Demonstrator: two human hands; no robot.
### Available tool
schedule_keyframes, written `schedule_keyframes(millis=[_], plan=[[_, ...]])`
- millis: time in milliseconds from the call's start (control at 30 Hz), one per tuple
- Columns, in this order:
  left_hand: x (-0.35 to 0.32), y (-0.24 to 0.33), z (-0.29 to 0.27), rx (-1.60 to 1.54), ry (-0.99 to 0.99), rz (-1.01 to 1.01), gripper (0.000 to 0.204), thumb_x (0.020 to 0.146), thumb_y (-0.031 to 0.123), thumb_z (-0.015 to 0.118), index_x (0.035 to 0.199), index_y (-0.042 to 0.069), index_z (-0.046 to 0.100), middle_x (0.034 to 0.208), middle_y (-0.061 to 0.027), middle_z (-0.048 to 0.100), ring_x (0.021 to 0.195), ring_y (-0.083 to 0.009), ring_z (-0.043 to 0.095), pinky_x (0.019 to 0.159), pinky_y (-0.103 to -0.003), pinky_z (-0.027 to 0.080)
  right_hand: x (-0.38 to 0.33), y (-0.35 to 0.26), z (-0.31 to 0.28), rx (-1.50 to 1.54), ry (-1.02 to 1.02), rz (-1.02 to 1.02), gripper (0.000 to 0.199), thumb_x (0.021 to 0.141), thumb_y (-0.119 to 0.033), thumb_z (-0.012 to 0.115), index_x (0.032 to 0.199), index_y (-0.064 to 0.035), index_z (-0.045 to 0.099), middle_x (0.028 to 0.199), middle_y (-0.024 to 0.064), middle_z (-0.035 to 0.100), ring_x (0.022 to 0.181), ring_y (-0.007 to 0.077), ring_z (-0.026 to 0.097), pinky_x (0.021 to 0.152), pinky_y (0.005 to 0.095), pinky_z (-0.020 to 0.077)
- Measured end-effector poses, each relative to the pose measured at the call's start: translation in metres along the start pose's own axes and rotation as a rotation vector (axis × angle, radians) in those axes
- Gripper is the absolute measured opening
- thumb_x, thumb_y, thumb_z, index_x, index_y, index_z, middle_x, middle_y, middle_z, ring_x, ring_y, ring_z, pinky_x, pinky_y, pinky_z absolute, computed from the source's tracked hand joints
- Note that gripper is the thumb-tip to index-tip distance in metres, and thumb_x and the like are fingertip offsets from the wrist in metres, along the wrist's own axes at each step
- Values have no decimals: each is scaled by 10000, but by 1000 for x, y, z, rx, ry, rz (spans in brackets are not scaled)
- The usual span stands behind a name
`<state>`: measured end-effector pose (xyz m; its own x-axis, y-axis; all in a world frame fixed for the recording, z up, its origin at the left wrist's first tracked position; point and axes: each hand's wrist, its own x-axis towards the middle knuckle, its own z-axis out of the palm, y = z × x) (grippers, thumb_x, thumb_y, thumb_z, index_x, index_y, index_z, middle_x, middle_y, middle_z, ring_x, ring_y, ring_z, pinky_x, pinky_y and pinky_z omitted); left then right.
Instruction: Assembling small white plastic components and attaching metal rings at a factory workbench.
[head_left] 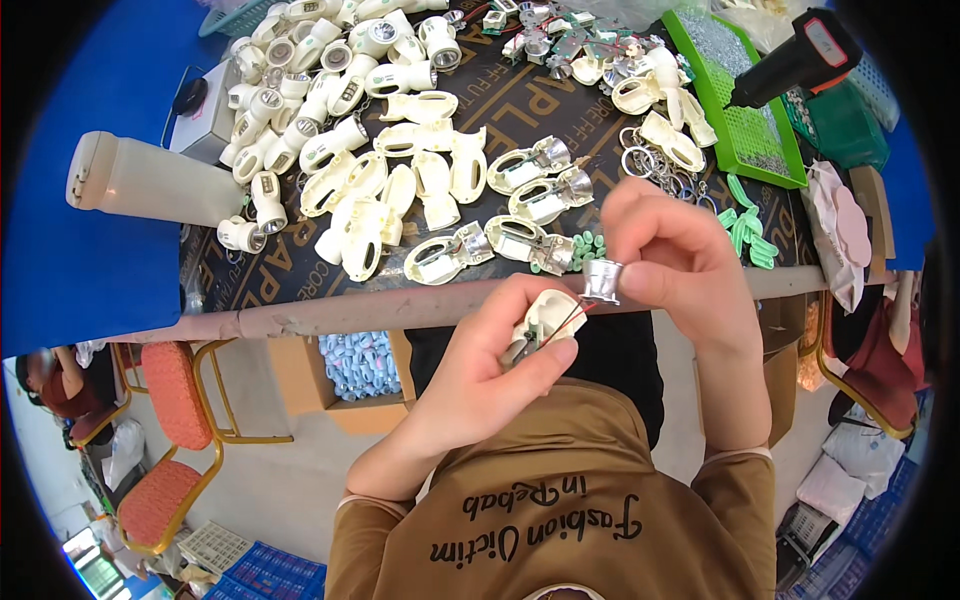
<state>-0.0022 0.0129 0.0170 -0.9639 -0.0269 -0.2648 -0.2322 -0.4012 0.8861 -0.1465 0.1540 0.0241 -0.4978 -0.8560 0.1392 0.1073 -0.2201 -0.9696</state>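
Just in front of the table edge, my left hand is closed around a cream plastic flashlight half-shell. Thin red and dark wires run from inside the shell toward a silver reflector cup. My right hand pinches that cup between thumb and fingers, a little above and right of the shell. Close by on the table lie small green cylinders and several half-shells fitted with reflectors. Left of these are bare cream half-shells. What lies under my left fingers is hidden.
Cream flashlights are heaped at the far left beside a white bottle. Circuit parts, key rings, green strips and a green tray with a black-handled tool are rightward. A carton stands below the table.
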Motion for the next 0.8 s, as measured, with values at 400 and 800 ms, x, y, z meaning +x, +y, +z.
schedule_keyframes(millis=[400, 800], plan=[[4, -7, 3, 86, 133, 112, 123, 882, 109, 467, 914, 12, 534, 698, -35, 552, 532, -41, 463, 452, -157, 329, -9, -4, 20, -241, 129, -64, 92, 754, 51, 611, 836, 20, 585, 857, 68, 558, 724, 115, 534, 636, 220, 440], [2, -4, 5, 29, 191, 161, 206, 843, -5, 481, 1042, 3, 430, 877, -40, 522, 795, -77, 514, 696, -221, 419, -10, -7, 32, -736, 153, -259, 133, 650, 21, 667, 759, -29, 610, 749, 70, 622, 662, 230, 583, 594, 304, 456]])
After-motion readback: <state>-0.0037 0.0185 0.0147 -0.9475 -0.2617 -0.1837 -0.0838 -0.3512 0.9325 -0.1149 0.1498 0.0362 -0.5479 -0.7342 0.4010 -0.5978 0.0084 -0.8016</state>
